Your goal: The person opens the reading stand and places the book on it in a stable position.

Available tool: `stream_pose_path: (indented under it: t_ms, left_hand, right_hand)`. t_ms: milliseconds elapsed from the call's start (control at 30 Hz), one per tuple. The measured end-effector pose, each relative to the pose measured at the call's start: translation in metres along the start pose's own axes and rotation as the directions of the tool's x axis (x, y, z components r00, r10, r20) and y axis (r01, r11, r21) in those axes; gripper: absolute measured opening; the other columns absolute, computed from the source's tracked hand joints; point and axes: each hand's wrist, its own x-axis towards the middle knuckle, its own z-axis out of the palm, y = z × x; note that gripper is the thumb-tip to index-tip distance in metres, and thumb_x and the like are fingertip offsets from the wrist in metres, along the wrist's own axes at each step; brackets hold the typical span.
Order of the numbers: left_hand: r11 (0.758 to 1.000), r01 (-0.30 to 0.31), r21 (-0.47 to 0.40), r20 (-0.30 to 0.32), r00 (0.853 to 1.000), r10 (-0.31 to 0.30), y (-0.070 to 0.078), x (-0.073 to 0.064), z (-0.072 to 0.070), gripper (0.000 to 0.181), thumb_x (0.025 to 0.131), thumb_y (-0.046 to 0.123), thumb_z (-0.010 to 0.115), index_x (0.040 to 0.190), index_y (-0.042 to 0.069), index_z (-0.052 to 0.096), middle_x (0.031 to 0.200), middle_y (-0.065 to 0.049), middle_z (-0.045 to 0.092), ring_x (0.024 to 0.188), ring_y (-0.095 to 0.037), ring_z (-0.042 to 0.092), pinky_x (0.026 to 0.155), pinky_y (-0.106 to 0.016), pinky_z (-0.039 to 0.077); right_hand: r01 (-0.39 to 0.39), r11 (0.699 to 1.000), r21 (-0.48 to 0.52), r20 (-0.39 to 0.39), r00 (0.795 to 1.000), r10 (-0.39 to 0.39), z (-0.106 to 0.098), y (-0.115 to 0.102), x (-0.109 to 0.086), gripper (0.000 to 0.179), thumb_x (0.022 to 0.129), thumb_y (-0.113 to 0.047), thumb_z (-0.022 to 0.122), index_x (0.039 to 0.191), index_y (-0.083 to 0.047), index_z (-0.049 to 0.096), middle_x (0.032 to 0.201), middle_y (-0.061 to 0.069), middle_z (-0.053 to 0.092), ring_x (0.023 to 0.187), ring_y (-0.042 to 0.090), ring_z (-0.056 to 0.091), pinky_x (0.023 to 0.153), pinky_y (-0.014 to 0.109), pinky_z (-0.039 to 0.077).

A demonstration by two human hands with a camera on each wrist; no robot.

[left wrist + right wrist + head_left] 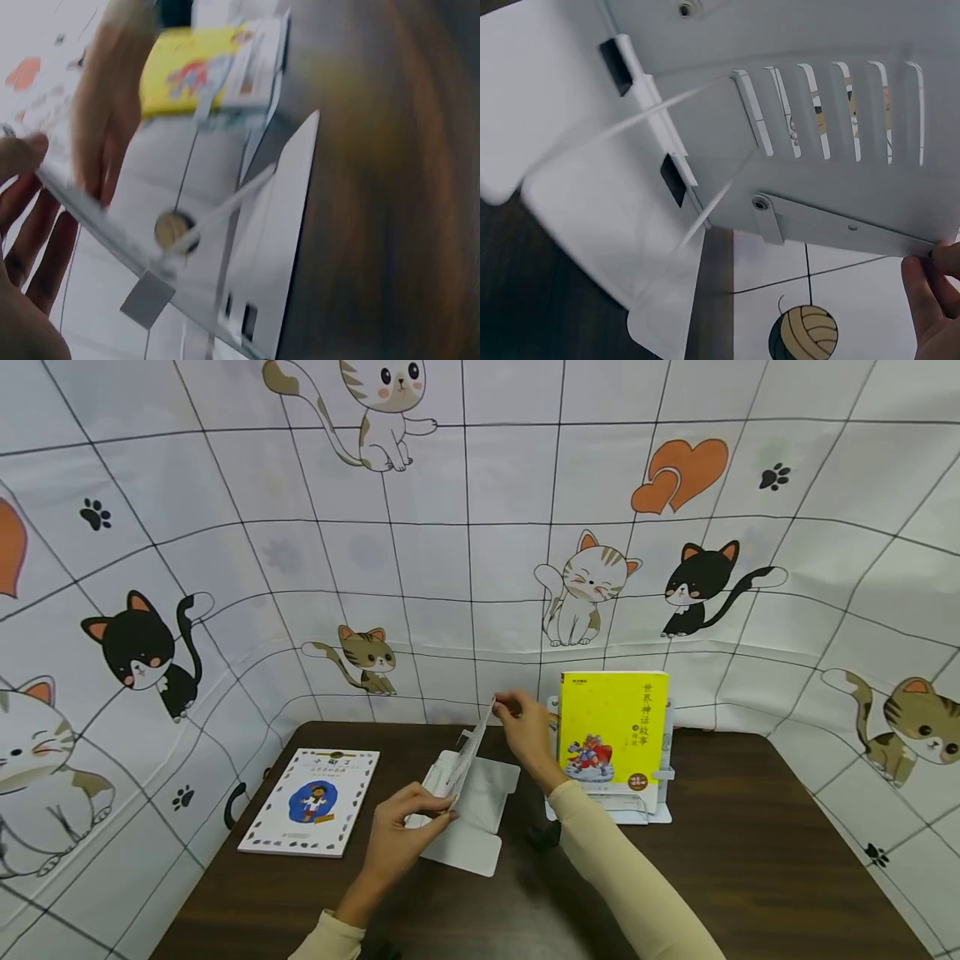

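A white metal book stand (487, 793) lies on the table in front of the person, its slotted back panel (840, 187) raised at a steep tilt over the flat base plate (592, 210). My left hand (405, 822) pinches the panel's near edge between thumb and fingers. At the far upper corner, my right hand (528, 735) pinches the same panel with thumb and fingertips. A thin wire prop (622, 129) runs between panel and base. In the left wrist view a small metal tab (148, 298) juts from the panel's edge.
To the right, a second white stand (663, 814) holds a yellow book (615, 718) upright. A white book (311, 802) with a blue circle lies flat at the left of the dark wooden table (735, 860). A cat-print cloth (510, 468) hangs behind the table.
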Motion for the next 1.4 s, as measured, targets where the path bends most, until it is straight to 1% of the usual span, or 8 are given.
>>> stream_pose_path:
  t_ms: [200, 333, 500, 733, 933, 1033, 1200, 1400]
  left_hand:
    - [0.990, -0.079, 0.114, -0.052, 0.995, 0.085, 0.016, 0.001, 0.036, 0.024, 0.078, -0.008, 0.090, 0.100, -0.001, 0.083, 0.088, -0.008, 0.072, 0.070, -0.023, 0.064, 0.065, -0.021, 0.053]
    - [0.982, -0.065, 0.175, -0.095, 0.992, 0.083, 0.021, 0.002, 0.053, 0.025, 0.079, -0.005, 0.091, 0.101, 0.003, 0.083, 0.086, -0.004, 0.070, 0.064, -0.021, 0.058, 0.057, -0.026, 0.048]
    - [0.972, -0.047, 0.229, -0.132, 0.988, 0.079, 0.021, 0.001, 0.063, 0.027, 0.078, -0.003, 0.093, 0.102, 0.005, 0.084, 0.084, -0.003, 0.068, 0.062, -0.019, 0.054, 0.059, -0.014, 0.042]
    - [0.974, -0.066, 0.218, -0.058, 0.995, 0.081, 0.016, 0.005, 0.052, 0.028, 0.083, -0.001, 0.090, 0.108, 0.006, 0.082, 0.093, -0.005, 0.072, 0.076, -0.017, 0.071, 0.069, -0.020, 0.056]
    - [0.960, 0.106, 0.260, -0.068, 0.994, -0.091, 0.008, 0.030, 0.018, 0.018, 0.090, -0.001, 0.083, 0.106, 0.006, 0.078, 0.097, -0.004, 0.075, 0.082, -0.016, 0.073, 0.076, -0.027, 0.062]
    - [0.929, 0.251, 0.271, -0.097, 0.968, -0.233, -0.001, 0.046, 0.005, 0.013, 0.092, 0.002, 0.082, 0.103, 0.008, 0.078, 0.096, -0.004, 0.076, 0.081, -0.014, 0.072, 0.074, -0.026, 0.060]
    - [0.858, 0.462, 0.225, -0.094, 0.887, -0.453, -0.026, 0.070, -0.009, 0.012, 0.097, 0.012, 0.079, 0.108, 0.008, 0.081, 0.097, -0.010, 0.079, 0.081, -0.013, 0.070, 0.074, -0.025, 0.059]
    - [0.815, 0.517, 0.261, -0.050, 0.850, -0.524, -0.060, 0.092, -0.013, 0.019, 0.102, 0.016, 0.074, 0.114, 0.004, 0.081, 0.100, -0.014, 0.079, 0.086, -0.026, 0.073, 0.075, -0.028, 0.058]
  right_hand:
    - [0.040, 0.999, 0.016, 0.098, 0.994, -0.041, 0.012, -0.003, 0.011, 0.016, 0.103, -0.001, 0.067, 0.116, 0.005, 0.075, 0.112, 0.021, 0.078, 0.105, 0.036, 0.077, 0.090, 0.046, 0.064]
    - [0.063, 0.998, -0.017, 0.167, 0.984, -0.059, 0.017, -0.005, 0.016, 0.018, 0.104, -0.001, 0.065, 0.119, 0.004, 0.075, 0.114, 0.020, 0.079, 0.106, 0.035, 0.077, 0.091, 0.048, 0.063]
    - [0.063, 0.996, -0.058, 0.221, 0.974, -0.049, 0.020, -0.007, 0.019, 0.020, 0.106, -0.005, 0.063, 0.122, -0.002, 0.076, 0.118, 0.016, 0.079, 0.109, 0.031, 0.076, 0.093, 0.047, 0.062]
    - [0.058, 0.998, -0.019, 0.277, 0.960, -0.050, 0.009, -0.008, 0.013, 0.028, 0.111, -0.011, 0.058, 0.135, -0.002, 0.069, 0.130, 0.018, 0.074, 0.114, 0.033, 0.074, 0.100, 0.049, 0.060]
    - [0.016, 1.000, 0.012, 0.191, 0.981, -0.018, -0.009, -0.010, -0.011, 0.027, 0.111, -0.012, 0.058, 0.133, 0.001, 0.067, 0.121, 0.019, 0.076, 0.105, 0.032, 0.076, 0.094, 0.045, 0.063]
    - [-0.031, 0.995, 0.098, 0.150, 0.989, 0.016, -0.020, -0.009, -0.032, 0.023, 0.110, -0.009, 0.057, 0.126, 0.003, 0.068, 0.112, 0.021, 0.076, 0.097, 0.032, 0.077, 0.088, 0.045, 0.065]
    - [-0.125, 0.960, 0.250, 0.126, 0.987, 0.096, -0.031, -0.010, -0.073, 0.016, 0.109, -0.004, 0.058, 0.119, 0.004, 0.068, 0.103, 0.024, 0.074, 0.087, 0.032, 0.075, 0.082, 0.043, 0.066]
    - [-0.224, 0.931, 0.288, 0.148, 0.971, 0.188, -0.034, -0.016, -0.116, 0.016, 0.104, 0.005, 0.059, 0.120, 0.004, 0.061, 0.108, 0.030, 0.068, 0.087, 0.031, 0.073, 0.079, 0.034, 0.066]
